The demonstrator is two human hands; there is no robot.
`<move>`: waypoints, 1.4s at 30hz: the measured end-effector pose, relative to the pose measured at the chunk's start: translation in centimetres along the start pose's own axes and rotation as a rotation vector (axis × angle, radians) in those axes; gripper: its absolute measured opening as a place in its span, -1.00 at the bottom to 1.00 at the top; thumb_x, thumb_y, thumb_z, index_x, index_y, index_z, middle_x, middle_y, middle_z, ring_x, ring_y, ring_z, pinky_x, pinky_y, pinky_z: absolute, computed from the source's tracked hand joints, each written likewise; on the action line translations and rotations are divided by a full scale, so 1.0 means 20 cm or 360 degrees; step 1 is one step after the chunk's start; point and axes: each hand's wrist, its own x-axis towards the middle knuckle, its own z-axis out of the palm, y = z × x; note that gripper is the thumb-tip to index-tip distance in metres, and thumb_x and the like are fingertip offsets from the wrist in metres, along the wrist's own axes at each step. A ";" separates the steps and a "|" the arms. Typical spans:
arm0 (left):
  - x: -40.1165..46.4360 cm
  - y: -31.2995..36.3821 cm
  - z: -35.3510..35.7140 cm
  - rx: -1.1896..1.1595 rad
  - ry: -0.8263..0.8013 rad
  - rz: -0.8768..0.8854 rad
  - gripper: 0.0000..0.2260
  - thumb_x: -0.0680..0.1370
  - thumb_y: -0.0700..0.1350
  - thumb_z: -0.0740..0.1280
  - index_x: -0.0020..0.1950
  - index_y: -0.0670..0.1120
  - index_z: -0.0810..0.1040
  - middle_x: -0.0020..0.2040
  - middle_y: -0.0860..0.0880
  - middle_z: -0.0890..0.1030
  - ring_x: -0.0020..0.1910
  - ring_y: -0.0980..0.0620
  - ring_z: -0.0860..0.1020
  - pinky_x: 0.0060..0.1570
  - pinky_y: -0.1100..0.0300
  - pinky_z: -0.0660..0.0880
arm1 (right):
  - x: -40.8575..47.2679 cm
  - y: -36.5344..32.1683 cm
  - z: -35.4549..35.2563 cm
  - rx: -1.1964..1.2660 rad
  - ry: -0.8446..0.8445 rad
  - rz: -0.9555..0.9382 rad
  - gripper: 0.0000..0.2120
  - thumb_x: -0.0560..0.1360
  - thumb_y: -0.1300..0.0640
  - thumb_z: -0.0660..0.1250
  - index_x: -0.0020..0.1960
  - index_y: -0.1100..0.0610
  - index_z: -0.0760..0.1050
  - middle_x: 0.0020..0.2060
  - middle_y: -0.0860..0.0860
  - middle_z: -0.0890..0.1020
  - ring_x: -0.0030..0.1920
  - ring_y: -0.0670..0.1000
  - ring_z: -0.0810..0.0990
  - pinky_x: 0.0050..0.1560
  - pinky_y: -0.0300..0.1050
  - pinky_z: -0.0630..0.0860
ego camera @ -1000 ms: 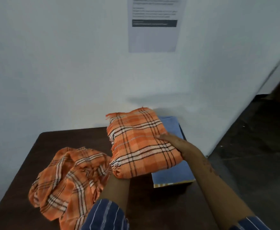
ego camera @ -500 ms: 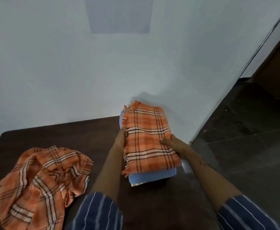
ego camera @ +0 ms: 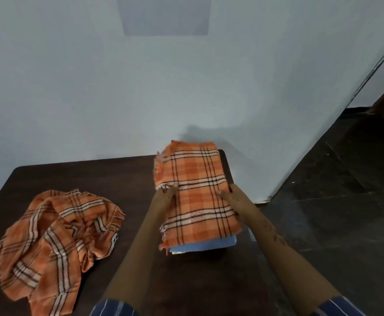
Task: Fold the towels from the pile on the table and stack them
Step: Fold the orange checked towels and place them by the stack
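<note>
A folded orange plaid towel (ego camera: 195, 192) lies on top of a folded blue towel (ego camera: 206, 245) at the table's far right corner. My left hand (ego camera: 164, 196) holds the orange towel's left edge, thumb on top and fingers hidden beneath. My right hand (ego camera: 234, 197) holds its right edge, thumb resting on the cloth. An unfolded orange plaid towel (ego camera: 52, 240) lies crumpled on the left of the table.
The dark brown table (ego camera: 118, 176) stands against a pale wall, with a sheet of paper (ego camera: 166, 15) stuck above. The table's right edge drops to a dark tiled floor (ego camera: 337, 201).
Both hands carried the folded orange towel rightward and lowered it onto the blue towel. It now lies square over the blue one, with a hand at each side.
</note>
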 end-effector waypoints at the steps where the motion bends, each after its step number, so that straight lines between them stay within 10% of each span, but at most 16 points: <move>1: -0.01 -0.03 -0.01 -0.0026 -0.0005 -0.0040 -0.52 0.47 0.18 0.36 0.25 -0.10 0.47 0.18 -0.10 0.58 0.08 -0.08 0.58 0.16 -0.04 0.50 | -0.01 0.02 0.00 -0.0002 0.0015 0.0036 -0.55 0.54 -0.04 0.27 0.32 0.19 0.31 0.14 0.11 0.57 0.08 0.07 0.59 0.12 0.05 0.55; 9: -0.12 0.05 0.03 0.0900 0.0470 0.0068 -0.37 0.54 0.24 0.19 0.43 -0.15 0.20 0.37 -0.19 0.36 0.31 -0.21 0.40 0.21 -0.07 0.38 | -0.06 -0.08 0.06 -0.1095 0.0466 -0.0249 -0.63 0.57 0.13 0.14 0.34 0.21 0.23 0.26 0.17 0.39 0.22 0.16 0.44 0.20 0.07 0.43; 12: -0.17 0.05 0.16 0.1346 0.0727 0.0598 -0.41 0.60 0.22 -0.07 0.53 -0.10 0.06 0.53 -0.15 0.14 0.51 -0.13 0.10 0.46 -0.04 0.04 | -0.04 -0.15 0.14 -0.1149 0.0661 -0.0655 -0.53 0.56 0.14 0.15 0.44 0.18 0.17 0.39 0.15 0.29 0.39 0.15 0.29 0.37 0.06 0.32; 18: -0.14 -0.29 0.36 0.1901 0.0280 0.0897 -0.39 0.60 0.20 -0.08 0.56 -0.10 -0.02 0.56 -0.15 -0.04 0.53 -0.15 -0.09 0.45 -0.11 -0.18 | 0.10 0.15 0.30 -0.1599 0.0382 -0.0618 -0.29 0.49 -0.13 -0.38 0.54 0.16 -0.02 0.53 0.14 0.07 0.54 0.10 -0.02 0.52 0.03 -0.13; 27: -0.07 -0.29 0.39 0.1893 0.0332 0.0828 -0.45 0.63 0.12 -0.01 0.56 -0.03 -0.06 0.56 -0.10 -0.05 0.53 -0.13 -0.13 0.42 -0.09 -0.21 | 0.28 -0.16 0.33 -0.1535 0.0540 -0.0770 -0.61 0.55 0.08 0.18 0.34 0.17 0.33 0.32 0.14 0.39 0.37 0.18 0.31 0.45 0.11 0.14; 34: -0.05 -0.26 0.39 0.1813 0.0384 0.0811 -0.48 0.60 0.10 -0.31 0.55 -0.01 -0.16 0.55 -0.08 -0.17 0.52 -0.12 -0.21 0.42 -0.08 -0.26 | 0.60 -0.52 0.37 -0.0650 -0.0517 -0.0262 -0.84 0.52 0.29 0.24 0.01 0.33 0.55 -0.09 0.23 0.64 -0.28 0.02 0.55 -0.25 -0.23 0.54; 39: -0.03 -0.28 0.39 0.1833 0.0390 0.0800 -0.49 0.61 0.06 -0.12 0.55 -0.02 -0.09 0.56 -0.09 -0.10 0.53 -0.13 -0.16 0.42 -0.08 -0.20 | 0.76 -0.74 0.35 0.0814 -0.0240 -0.0328 -0.74 0.53 0.33 0.23 0.21 0.24 0.40 0.11 0.15 0.53 0.04 0.13 0.60 -0.06 -0.07 0.61; 42: -0.03 -0.27 0.38 0.1836 0.0363 0.0774 -0.50 0.62 0.05 -0.13 0.55 -0.03 -0.05 0.55 -0.10 -0.06 0.53 -0.14 -0.11 0.41 -0.07 -0.22 | 0.71 -0.66 0.42 0.0649 -0.0559 -0.0156 -0.75 0.52 0.34 0.25 0.19 0.27 0.40 0.12 0.22 0.56 0.00 0.16 0.63 -0.15 -0.07 0.63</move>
